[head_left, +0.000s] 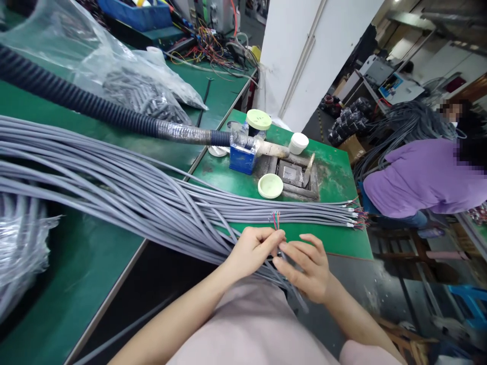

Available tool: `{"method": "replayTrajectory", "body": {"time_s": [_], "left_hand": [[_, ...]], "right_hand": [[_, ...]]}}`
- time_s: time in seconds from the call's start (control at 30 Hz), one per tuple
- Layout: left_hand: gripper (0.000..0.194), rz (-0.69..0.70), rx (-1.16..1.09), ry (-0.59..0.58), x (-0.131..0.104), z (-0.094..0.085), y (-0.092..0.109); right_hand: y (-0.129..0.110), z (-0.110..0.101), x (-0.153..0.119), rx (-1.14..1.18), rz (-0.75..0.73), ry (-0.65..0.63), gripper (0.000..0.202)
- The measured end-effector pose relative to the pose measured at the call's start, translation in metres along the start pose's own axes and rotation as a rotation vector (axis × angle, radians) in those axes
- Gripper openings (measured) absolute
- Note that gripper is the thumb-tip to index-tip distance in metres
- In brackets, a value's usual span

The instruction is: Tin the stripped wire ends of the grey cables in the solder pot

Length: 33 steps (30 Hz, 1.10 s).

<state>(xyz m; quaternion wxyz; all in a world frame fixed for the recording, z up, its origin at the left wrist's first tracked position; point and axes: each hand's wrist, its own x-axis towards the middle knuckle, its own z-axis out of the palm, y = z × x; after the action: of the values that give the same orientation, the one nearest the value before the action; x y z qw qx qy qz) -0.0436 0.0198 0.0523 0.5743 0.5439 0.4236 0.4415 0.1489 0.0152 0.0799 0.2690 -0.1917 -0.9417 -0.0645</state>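
My left hand (261, 246) pinches a small bunch of thin coloured wires (276, 219), whose red, blue and other strands stick up past the fingertips. They come from the end of a grey cable (299, 296) that hangs down in front of my body. Thumb and index finger of my right hand (308, 268) close around this cable just below the wires, the other fingers loosely bent. Right behind both hands lies a thick bundle of grey cables (213, 203), their stripped ends (353, 213) with reddish wires at the bench's right edge.
On the green bench (331, 182) are a solder pot (292, 173), a pale green lid (270, 186), a white jar (299, 143) and a blue box (242, 158). A black corrugated hose (114, 114) crosses from the left. At right, a person in purple (422, 175) bends over.
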Motion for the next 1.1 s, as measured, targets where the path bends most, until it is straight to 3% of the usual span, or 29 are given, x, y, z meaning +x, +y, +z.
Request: {"method": "replayTrajectory", "body": {"time_s": [0.13,0.37,0.77,1.1], "left_hand": [[0.044,-0.081,-0.1,-0.046,-0.004,-0.001,-0.002],[0.043,-0.04,-0.193,-0.004,-0.007,0.004,-0.008],[0.04,0.016,-0.145,-0.035,-0.01,0.004,-0.016],[0.041,0.054,-0.105,-0.035,-0.01,0.003,-0.01]], "right_hand": [[-0.008,0.0,-0.003,-0.009,-0.02,-0.045,0.027],[-0.015,0.0,-0.006,0.012,-0.01,-0.073,0.026],[-0.02,0.002,-0.011,0.031,0.037,-0.056,0.028],[-0.021,0.007,-0.013,0.072,0.093,-0.042,0.031]]}}
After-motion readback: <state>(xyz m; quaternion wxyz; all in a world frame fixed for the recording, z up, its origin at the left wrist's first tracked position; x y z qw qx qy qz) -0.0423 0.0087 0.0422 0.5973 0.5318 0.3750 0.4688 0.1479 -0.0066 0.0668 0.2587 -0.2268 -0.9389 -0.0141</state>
